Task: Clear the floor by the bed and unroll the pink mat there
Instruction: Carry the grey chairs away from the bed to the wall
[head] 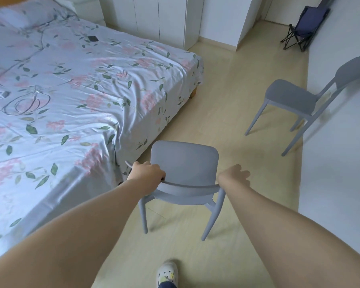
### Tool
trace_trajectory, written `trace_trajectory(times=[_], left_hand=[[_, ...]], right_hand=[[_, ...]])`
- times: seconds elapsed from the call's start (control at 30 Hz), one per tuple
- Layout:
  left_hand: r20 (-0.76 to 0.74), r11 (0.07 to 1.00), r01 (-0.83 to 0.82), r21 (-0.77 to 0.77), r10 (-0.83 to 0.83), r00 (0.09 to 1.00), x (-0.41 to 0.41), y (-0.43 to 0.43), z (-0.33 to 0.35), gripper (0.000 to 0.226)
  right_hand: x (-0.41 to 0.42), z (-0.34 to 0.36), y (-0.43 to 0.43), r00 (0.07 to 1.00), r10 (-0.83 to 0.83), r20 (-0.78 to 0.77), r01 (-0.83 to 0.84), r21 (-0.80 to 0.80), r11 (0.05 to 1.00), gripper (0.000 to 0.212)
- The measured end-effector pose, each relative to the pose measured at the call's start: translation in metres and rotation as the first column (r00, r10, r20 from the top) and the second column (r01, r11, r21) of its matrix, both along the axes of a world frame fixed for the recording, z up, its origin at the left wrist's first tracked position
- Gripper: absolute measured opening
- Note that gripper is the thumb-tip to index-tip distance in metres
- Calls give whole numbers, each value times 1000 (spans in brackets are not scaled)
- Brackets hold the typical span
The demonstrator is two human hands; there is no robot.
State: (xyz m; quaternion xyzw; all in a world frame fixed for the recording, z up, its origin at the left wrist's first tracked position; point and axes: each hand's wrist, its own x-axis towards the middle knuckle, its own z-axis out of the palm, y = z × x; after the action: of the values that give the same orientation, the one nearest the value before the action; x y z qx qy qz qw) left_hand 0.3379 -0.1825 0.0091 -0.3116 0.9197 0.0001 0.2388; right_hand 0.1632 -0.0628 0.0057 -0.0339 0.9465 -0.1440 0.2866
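**Two hands at the grey chair beside the bed**

From the head camera, looking down over both bare forearms: a grey plastic chair [185, 163] is on the pale wood floor [227, 100], just beside the long side of the bed [71, 100] where the flowered sheet hangs down. Its back is turned toward the person and its seat faces away, down the strip of floor.

The left hand [147, 172] is on the left end of the chair's top rail [187, 185], with its fingers curled over the edge and clamped on it. The right hand [234, 176] is at the right end of the same rail, the wrist lying against the corner. The hand is blurred and its fingers reach past the rail, so I cannot tell whether it has hold or only rests there. Two rear legs show below the seat; whether they bear on the floor is not clear.

Further along, a second grey chair [289, 98] stands by the right-hand wall, well apart from the first, with open floor between them. In the far corner a dark blue folding chair [303, 28] leans against the wall.

On the bed lie a dark phone [93, 38] near the far edge and loose cables [23, 104] coiled toward the left side. White wardrobe doors [154, 17] close off the far end of the room. At the bottom of the view — between the arms — a white clog with small charms [167, 272] is planted on the floor.
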Motion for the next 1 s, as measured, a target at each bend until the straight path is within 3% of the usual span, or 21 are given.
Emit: trace_trajectory(times=[0.07, 0.23, 0.33, 0.47, 0.57, 0.63, 0.67, 0.77, 1.0], left_hand=[[-65, 999, -22, -23, 20, 998, 11, 15, -10, 38], [-162, 995, -102, 17, 104, 981, 30, 59, -33, 31], [-214, 984, -172, 48, 178, 960, 30, 70, -30, 35], [-122, 904, -193, 382, 256, 959, 30, 63, -6, 34], [-37, 708, -279, 648, 396, 917, 25, 53, 9, 24], [-12, 719, -292, 630, 386, 923, 18, 49, 6, 17], [22, 784, -272, 558, 313, 949, 13, 47, 2, 18], [130, 856, -214, 471, 173, 976, 3, 45, -23, 34], [284, 803, -214, 556, 58, 957, -25, 10, -84, 41]], right_hand=[[4, -8, 12, 991, 131, 12, -132, 71, 989, 35], [24, -15, 47, 956, 275, 99, -290, 202, 935, 15], [32, -17, 62, 919, 382, 101, -395, 259, 881, 39], [37, -17, 66, 788, 616, 17, -571, 396, 719, 48], [44, -17, 65, 697, 713, 75, -667, 434, 605, 30], [47, -16, 57, 638, 752, 166, -737, 415, 534, 26], [46, -18, 50, 615, 761, 207, -768, 376, 518, 28], [39, -36, 29, 606, 739, 294, -796, 224, 563, 32], [33, -99, -14, 570, 671, 474, -801, 141, 582, 29]])
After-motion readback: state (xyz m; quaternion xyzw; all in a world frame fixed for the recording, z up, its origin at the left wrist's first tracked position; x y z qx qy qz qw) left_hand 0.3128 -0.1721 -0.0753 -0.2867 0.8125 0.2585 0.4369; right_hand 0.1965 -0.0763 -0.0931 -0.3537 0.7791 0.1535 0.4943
